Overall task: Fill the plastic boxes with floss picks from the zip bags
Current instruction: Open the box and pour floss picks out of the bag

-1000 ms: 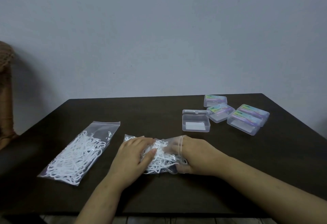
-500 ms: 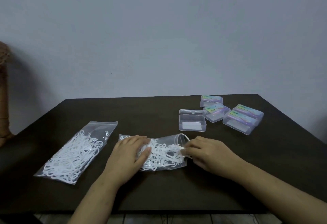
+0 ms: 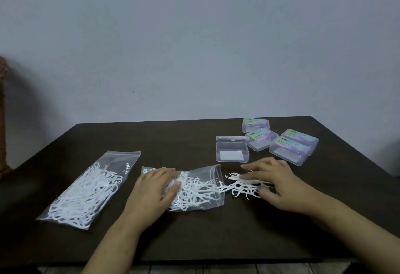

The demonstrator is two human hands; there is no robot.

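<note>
An open zip bag [image 3: 201, 189] of white floss picks lies in the middle of the dark table, mouth facing right. My left hand [image 3: 154, 189] presses flat on its left half. A bunch of floss picks [image 3: 242, 185] lies on the table just outside the mouth, and my right hand [image 3: 278, 182] rests on it with fingers curled over the picks. A clear plastic box [image 3: 232, 152], lid shut and unlabelled, sits just behind them. A second zip bag [image 3: 91, 187], sealed and full of picks, lies to the left.
Several labelled clear boxes [image 3: 290, 147] are clustered at the back right of the table [image 3: 216, 237]. A plain wall stands behind. A brown woven object [image 3: 3, 109] shows at the far left edge.
My right hand has come out of the bag's mouth and slid right, dragging a bunch of floss picks onto the table. My left hand stays pressed on the bag.
</note>
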